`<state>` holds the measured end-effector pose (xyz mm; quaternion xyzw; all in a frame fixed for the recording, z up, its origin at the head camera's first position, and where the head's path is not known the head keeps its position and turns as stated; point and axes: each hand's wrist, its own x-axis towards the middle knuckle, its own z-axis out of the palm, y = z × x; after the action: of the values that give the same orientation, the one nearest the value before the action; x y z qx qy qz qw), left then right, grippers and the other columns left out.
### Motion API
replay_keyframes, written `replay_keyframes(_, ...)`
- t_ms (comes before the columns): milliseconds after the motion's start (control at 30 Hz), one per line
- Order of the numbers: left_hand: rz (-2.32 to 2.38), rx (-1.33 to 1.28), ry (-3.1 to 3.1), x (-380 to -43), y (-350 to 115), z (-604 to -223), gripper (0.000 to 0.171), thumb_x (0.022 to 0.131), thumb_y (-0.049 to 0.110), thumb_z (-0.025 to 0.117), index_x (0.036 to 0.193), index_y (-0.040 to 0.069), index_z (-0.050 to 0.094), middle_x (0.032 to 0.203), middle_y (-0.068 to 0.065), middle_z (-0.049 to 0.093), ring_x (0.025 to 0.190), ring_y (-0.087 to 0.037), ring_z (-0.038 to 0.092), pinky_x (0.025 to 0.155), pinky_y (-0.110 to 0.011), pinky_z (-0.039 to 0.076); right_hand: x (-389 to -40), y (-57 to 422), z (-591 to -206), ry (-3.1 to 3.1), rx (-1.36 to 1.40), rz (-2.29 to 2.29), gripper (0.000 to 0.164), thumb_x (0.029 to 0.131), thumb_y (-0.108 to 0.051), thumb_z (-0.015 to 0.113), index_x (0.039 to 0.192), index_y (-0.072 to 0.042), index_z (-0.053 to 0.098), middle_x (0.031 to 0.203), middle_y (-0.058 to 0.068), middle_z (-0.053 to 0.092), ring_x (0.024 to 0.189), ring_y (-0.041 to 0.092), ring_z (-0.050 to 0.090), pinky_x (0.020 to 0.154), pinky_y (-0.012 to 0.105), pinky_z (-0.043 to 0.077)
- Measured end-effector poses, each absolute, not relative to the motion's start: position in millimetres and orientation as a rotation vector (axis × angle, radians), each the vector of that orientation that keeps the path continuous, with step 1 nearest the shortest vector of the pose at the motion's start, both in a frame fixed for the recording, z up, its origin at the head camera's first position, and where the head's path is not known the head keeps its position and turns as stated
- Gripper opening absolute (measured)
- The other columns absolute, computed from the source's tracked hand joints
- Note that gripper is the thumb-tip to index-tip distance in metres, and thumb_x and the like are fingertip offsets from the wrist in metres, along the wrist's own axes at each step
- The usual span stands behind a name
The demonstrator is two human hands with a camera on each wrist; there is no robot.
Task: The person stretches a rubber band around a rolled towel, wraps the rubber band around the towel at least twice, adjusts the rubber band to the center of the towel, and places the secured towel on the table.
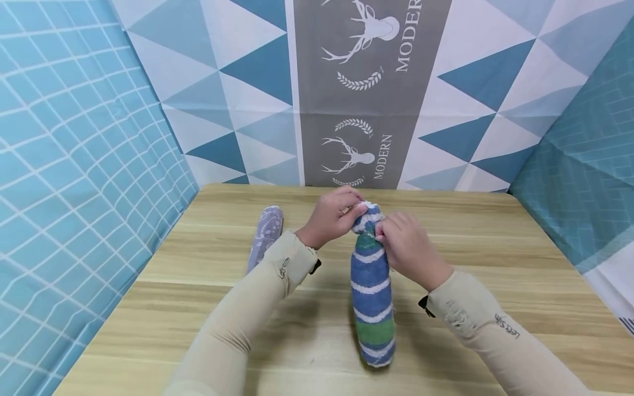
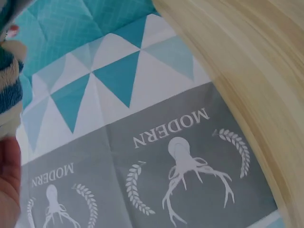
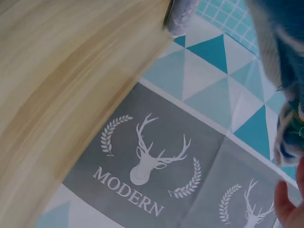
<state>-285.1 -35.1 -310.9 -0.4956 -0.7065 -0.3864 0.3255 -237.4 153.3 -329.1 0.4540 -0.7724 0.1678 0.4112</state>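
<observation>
Striped cloth roll (image 1: 372, 289), head view: it's held over the wooden table (image 1: 198, 308), can't tell if the bottom end touches. Left hand (image 1: 337, 216) pinches the top end, right hand (image 1: 408, 245) has thumb and fingers closed on the narrow neck just below. Looks like the neck is being worked, so the next move probably calls for a steady pinch there. Left wrist view just catches striped cloth and part of that hand. Right wrist: blurry cloth, couple of fingers, grip unclear.
</observation>
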Motion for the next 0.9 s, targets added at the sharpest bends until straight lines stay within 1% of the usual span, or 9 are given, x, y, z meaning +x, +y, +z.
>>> replay_keyframes(133,-1.080,-1.325,-1.769,-283,-36,-308,0.006,0.081,-0.008,0.068,0.078,-0.005,0.064,0.093,-0.021,0.065,0.086,-0.029,0.062,0.073,-0.029,0.050,-238,154,-333,-1.941,1.150,0.713,0.040,0.101,-0.029,0.033,0.087,0.005,0.049,0.076,0.010,0.048,0.068,0.021,0.044,0.061,0.033,0.039)
replay_keyframes(300,-1.118,-1.357,-1.656,-283,-38,-302,0.010,0.077,-0.014,0.068,0.081,-0.006,0.063,0.097,-0.025,0.064,0.090,-0.033,0.062,0.074,-0.033,0.051,-239,158,-333,-1.873,1.125,0.832,0.038,0.100,-0.026,0.043,0.093,0.008,0.058,0.084,0.015,0.060,0.073,0.022,0.057,0.068,0.029,0.047)
replay_keyframes(367,-1.120,-1.353,-1.611,-283,-37,-301,0.007,0.086,-0.004,0.066,0.080,-0.006,0.062,0.096,-0.026,0.064,0.089,-0.034,0.062,0.074,-0.036,0.052,-240,157,-331,-1.821,1.143,0.816,0.037,0.100,-0.025,0.047,0.091,0.008,0.060,0.085,0.016,0.063,0.076,0.026,0.061,0.071,0.031,0.049)
replay_keyframes(433,-1.122,-1.327,-1.571,-283,-36,-301,0.020,0.093,0.009,0.061,0.080,-0.006,0.061,0.093,-0.026,0.064,0.087,-0.035,0.061,0.073,-0.037,0.052,-241,153,-330,-1.761,1.165,0.822,0.037,0.099,-0.025,0.049,0.090,0.008,0.062,0.084,0.016,0.065,0.075,0.027,0.062,0.072,0.029,0.050)
replay_keyframes(533,-1.102,-1.266,-1.509,-281,-33,-302,0.039,0.098,0.027,0.049,0.078,-0.005,0.059,0.087,-0.024,0.063,0.080,-0.034,0.060,0.068,-0.039,0.051,-241,148,-329,-1.690,1.204,0.884,0.036,0.097,-0.024,0.053,0.088,0.009,0.064,0.081,0.017,0.065,0.072,0.026,0.062,0.076,0.023,0.050)
replay_keyframes(633,-1.072,-1.227,-1.454,-280,-30,-302,0.038,0.099,0.026,0.049,0.077,-0.004,0.057,0.082,-0.022,0.061,0.073,-0.030,0.057,0.062,-0.038,0.049,-241,144,-330,-1.661,1.231,0.978,0.034,0.096,-0.023,0.055,0.087,0.009,0.063,0.079,0.017,0.064,0.071,0.023,0.060,0.075,0.019,0.048)
replay_keyframes(700,-1.056,-1.211,-1.433,-279,-29,-303,0.036,0.100,0.024,0.049,0.077,-0.003,0.057,0.080,-0.020,0.061,0.070,-0.029,0.056,0.061,-0.038,0.049,-240,142,-330,-1.672,1.234,1.028,0.034,0.095,-0.024,0.055,0.085,0.008,0.062,0.078,0.016,0.062,0.070,0.021,0.058,0.071,0.020,0.047)
replay_keyframes(800,-1.046,-1.181,-1.423,-278,-28,-306,0.036,0.100,0.024,0.049,0.077,-0.003,0.056,0.079,-0.019,0.060,0.070,-0.028,0.056,0.061,-0.037,0.050,-239,140,-330,-1.733,1.228,1.061,0.037,0.096,-0.027,0.051,0.085,0.007,0.057,0.077,0.013,0.057,0.071,0.019,0.054,0.069,0.023,0.044)
replay_keyframes(900,-1.046,-1.133,-1.414,-277,-27,-308,0.036,0.100,0.024,0.050,0.076,-0.002,0.055,0.080,-0.019,0.060,0.073,-0.029,0.058,0.064,-0.037,0.052,-238,138,-330,-1.828,1.222,1.136,0.043,0.098,-0.033,0.045,0.088,0.009,0.050,0.082,0.014,0.053,0.079,0.016,0.052,0.074,0.022,0.043)
